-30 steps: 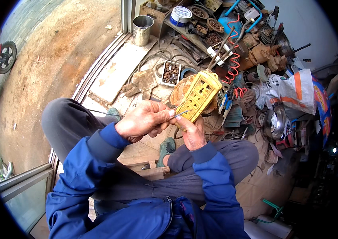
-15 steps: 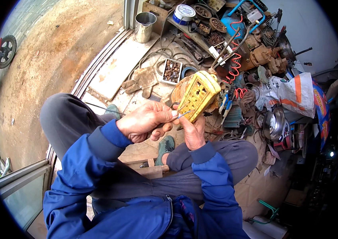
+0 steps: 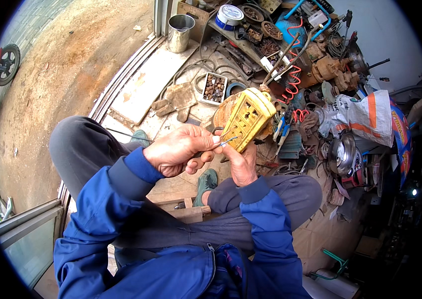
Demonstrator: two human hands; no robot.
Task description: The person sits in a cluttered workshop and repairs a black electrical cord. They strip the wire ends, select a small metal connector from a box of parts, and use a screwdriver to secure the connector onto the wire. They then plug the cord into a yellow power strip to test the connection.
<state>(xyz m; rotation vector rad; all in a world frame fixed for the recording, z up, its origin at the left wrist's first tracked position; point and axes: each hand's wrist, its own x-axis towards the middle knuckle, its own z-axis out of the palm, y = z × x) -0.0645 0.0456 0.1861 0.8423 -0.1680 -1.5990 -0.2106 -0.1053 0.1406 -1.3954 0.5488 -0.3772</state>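
A worn yellow power strip (image 3: 248,118) with several socket holes is tilted up over my lap. My right hand (image 3: 242,167) grips its lower end from beneath, and its thumb lies by the near edge. My left hand (image 3: 183,148), closed in a pinch, holds a thin dark cable (image 3: 124,133) that trails out to the left past my knee. From the pinch, thin wire ends (image 3: 230,140), one bluish, stick out in front of the strip's lower sockets. Whether they touch the strip I cannot tell. My left fingertips are close to my right thumb.
Beyond the strip are a tray of small rusty parts (image 3: 214,89), work gloves (image 3: 175,101) and a metal cup (image 3: 180,34). Tools, a red coiled hose (image 3: 294,74) and a white sack (image 3: 365,118) crowd the right. A wooden piece (image 3: 189,215) lies between my legs.
My left hand has shifted slightly left, and the wire ends have turned a little in front of the strip. My right hand and the power strip have hardly moved.
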